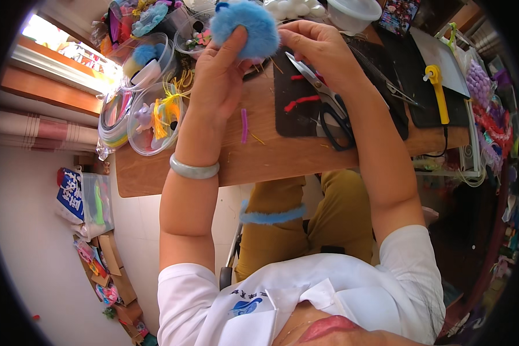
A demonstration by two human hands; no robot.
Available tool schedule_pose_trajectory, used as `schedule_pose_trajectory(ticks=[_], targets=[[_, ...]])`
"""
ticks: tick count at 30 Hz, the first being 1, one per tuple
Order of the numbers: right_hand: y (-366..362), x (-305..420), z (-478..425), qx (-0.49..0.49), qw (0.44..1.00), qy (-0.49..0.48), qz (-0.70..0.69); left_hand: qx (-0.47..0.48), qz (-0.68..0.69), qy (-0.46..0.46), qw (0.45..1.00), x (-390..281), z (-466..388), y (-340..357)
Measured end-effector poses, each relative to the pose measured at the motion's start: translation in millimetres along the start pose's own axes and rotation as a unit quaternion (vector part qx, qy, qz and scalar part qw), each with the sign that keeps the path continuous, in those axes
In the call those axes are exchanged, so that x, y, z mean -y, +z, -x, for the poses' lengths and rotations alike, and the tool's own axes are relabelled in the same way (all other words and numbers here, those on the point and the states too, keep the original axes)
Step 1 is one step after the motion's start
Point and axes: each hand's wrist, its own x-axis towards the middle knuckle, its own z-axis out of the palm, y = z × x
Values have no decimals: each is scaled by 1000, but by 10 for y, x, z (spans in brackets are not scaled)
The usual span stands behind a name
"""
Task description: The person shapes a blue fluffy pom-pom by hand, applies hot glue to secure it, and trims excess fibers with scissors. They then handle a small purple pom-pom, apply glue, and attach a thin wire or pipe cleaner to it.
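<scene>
A fluffy light blue pompom-like ball [251, 31] is held up over the far part of the wooden table [181, 173]. My left hand [225, 65] grips it from the left, thumb across its front. At its right edge are the pinched fingertips of my right hand [315, 47]; whether they hold something small there is hidden. Beneath my right wrist lie scissors with dark handles [328, 95] on a black mat [292, 116], beside red fuzzy stem pieces [302, 103]. A short purple strip [244, 125] lies on the wood. Across my thigh rests a light blue fuzzy stem [274, 216].
Clear plastic tubs of craft pieces [155, 145] crowd the table's left side. A yellow glue gun [437, 93] with a cable lies at the right, near tweezers [404, 95]. At the back are a white lidded bowl [355, 11] and a lit phone [398, 16].
</scene>
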Motion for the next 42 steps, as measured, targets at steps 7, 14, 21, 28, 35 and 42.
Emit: schedule_pose_trajectory(ticks=[7, 14, 21, 28, 35, 42], targets=[[8, 132, 69, 75, 992, 59, 78, -42, -19, -14, 999, 39, 35, 16], [-89, 208, 79, 97, 970, 154, 163, -48, -18, -8, 999, 43, 35, 2], [-236, 135, 62, -2, 992, 47, 120, -25, -32, -2, 999, 60, 25, 47], [-77, 122, 71, 62, 994, 28, 84, -50, -106, -26, 993, 70, 85, 151], [-148, 58, 63, 98, 983, 94, 123, -25, -88, -24, 996, 82, 68, 100], [-118, 144, 109, 119, 976, 104, 150, -48, -115, -7, 992, 104, 35, 48]])
